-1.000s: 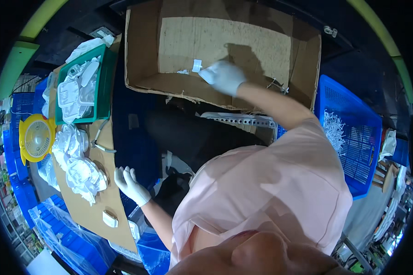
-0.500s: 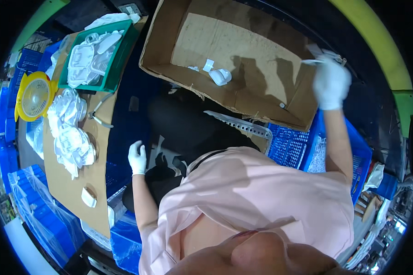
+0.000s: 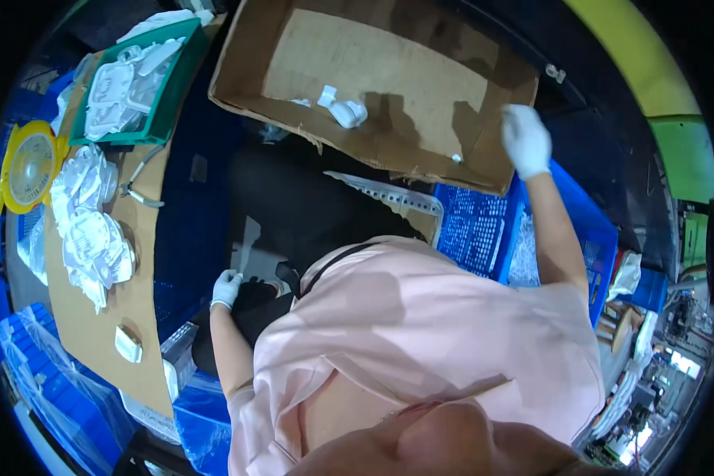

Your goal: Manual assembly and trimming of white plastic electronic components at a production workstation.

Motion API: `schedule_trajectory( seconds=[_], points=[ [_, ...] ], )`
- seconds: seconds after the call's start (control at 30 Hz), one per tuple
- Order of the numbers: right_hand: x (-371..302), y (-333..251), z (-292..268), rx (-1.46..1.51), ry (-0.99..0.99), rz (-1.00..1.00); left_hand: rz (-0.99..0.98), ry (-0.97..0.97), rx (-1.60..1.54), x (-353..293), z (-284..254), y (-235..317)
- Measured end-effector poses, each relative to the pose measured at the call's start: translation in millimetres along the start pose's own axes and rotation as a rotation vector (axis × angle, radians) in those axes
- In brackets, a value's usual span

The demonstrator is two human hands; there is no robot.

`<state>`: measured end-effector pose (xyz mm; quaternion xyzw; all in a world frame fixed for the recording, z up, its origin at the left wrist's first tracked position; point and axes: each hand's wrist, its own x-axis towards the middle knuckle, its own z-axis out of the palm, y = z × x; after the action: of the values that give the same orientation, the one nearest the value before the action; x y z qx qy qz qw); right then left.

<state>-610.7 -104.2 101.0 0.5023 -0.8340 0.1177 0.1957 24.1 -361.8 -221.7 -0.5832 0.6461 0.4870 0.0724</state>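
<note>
My left hand (image 3: 226, 289), in a white glove, hangs low beside my dark trousers, its fingers loosely bent and nothing seen in it. At the right end of a large cardboard box (image 3: 408, 163), my gloved right hand (image 3: 527, 143) is raised with the fingers curled together. Whatever it may hold is hidden. Inside the box lie a rounded white plastic piece (image 3: 347, 114), a small white piece (image 3: 327, 96) touching it, and a tiny white bit (image 3: 457, 159) near the right end.
A cardboard-topped table (image 3: 95, 341) at left carries a green tray (image 3: 170, 103) of white plastic parts, a pile of similar parts (image 3: 95, 246), pliers (image 3: 139, 178), a single white part (image 3: 128, 344) and a yellow fan (image 3: 30, 168). Blue crates (image 3: 472, 230) stand under the box's right side.
My right hand has come left and down toward the box; a thin white piece seen at its fingertips before is out of sight. My left hand has lowered slightly. The whole view has shifted.
</note>
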Motion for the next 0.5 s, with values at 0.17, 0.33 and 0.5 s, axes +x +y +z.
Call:
schedule_trajectory(
  seconds=[0.17, 0.33, 0.5],
  points=[
    [-24.5, 67.3, 186.4, -0.153, -0.889, 0.025, 0.087, 0.161, 0.049, -15.8, 1.9, 20.5],
    [-92.3, 80.4, 243.5, -0.250, -0.968, -0.140, 0.016, 0.259, 0.159, -59.0, -6.0, 31.9],
    [-72.8, 73.3, 253.5, -0.423, -1.233, -0.247, -0.090, 0.136, 0.206, -58.0, -10.9, 53.9]
  ],
)
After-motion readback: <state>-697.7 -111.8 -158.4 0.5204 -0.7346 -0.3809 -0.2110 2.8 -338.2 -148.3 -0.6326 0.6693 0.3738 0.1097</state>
